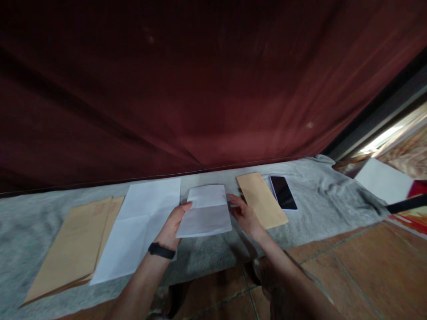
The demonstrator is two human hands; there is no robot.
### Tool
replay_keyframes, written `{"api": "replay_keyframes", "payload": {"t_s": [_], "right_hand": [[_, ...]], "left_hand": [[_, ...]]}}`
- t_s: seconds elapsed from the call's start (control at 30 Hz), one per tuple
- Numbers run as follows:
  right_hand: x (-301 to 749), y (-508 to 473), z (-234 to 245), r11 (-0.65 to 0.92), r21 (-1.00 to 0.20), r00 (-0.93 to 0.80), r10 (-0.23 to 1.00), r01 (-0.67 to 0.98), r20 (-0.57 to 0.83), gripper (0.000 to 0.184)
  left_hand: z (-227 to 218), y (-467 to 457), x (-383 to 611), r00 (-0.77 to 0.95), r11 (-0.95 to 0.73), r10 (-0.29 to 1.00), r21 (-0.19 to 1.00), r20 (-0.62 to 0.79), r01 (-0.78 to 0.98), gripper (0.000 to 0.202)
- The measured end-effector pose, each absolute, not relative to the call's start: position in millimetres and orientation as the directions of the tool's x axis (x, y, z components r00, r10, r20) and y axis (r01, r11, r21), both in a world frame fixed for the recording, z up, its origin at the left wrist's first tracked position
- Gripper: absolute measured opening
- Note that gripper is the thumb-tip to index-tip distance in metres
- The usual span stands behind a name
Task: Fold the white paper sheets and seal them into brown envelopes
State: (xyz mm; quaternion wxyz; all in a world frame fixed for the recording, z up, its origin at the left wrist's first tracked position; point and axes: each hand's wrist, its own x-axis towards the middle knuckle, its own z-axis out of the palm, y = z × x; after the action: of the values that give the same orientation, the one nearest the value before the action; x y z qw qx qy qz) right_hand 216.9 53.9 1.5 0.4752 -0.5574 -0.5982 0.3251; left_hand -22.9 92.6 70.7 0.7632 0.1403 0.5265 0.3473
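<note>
A folded white sheet of paper (pixel 206 215) with a crease across it is held just above the grey cloth. My left hand (pixel 174 224), with a dark band on the wrist, grips its left edge, thumb on top and the other fingers hidden beneath. Close to the sheet's right edge is my right hand (pixel 245 215), its fingers apart and slightly curled, holding nothing. A brown envelope (pixel 262 200) lies just right of that hand. Left of the folded sheet, larger creased white paper (pixel 136 231) lies flat, partly behind my left hand.
Several brown envelopes (pixel 75 244) are stacked at the left, partly under the large paper. A phone (pixel 283 192) lies dark-screened beyond the right envelope. Grey cloth (pixel 327 200) covers the narrow surface. A dark red curtain (pixel 200 89) hangs behind; tiled floor (pixel 376 266) lies below.
</note>
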Motion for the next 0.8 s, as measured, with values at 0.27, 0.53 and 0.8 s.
{"api": "replay_keyframes", "payload": {"t_s": [0.27, 0.53, 0.8], "right_hand": [[208.0, 39.0, 14.4, 0.166, -0.794, -0.111, 0.986, 0.584, 0.125, 0.058], [209.9, 28.2, 25.0, 0.219, -0.58, -0.181, 0.976, 0.785, 0.123, 0.064], [214.4, 30.2, 31.0, 0.249, -0.552, -0.248, 0.966, 0.796, 0.078, 0.052]], "left_hand": [[51.9, 89.3, -9.1, 0.145, 0.678, 0.707, 0.605, -0.692, -0.417, 0.027], [38.8, 82.7, -11.6, 0.01, 0.491, 0.849, 0.782, -0.528, -0.385, 0.042], [31.9, 77.5, -13.8, -0.143, 0.427, 0.858, 0.841, -0.493, -0.333, 0.056]]}}
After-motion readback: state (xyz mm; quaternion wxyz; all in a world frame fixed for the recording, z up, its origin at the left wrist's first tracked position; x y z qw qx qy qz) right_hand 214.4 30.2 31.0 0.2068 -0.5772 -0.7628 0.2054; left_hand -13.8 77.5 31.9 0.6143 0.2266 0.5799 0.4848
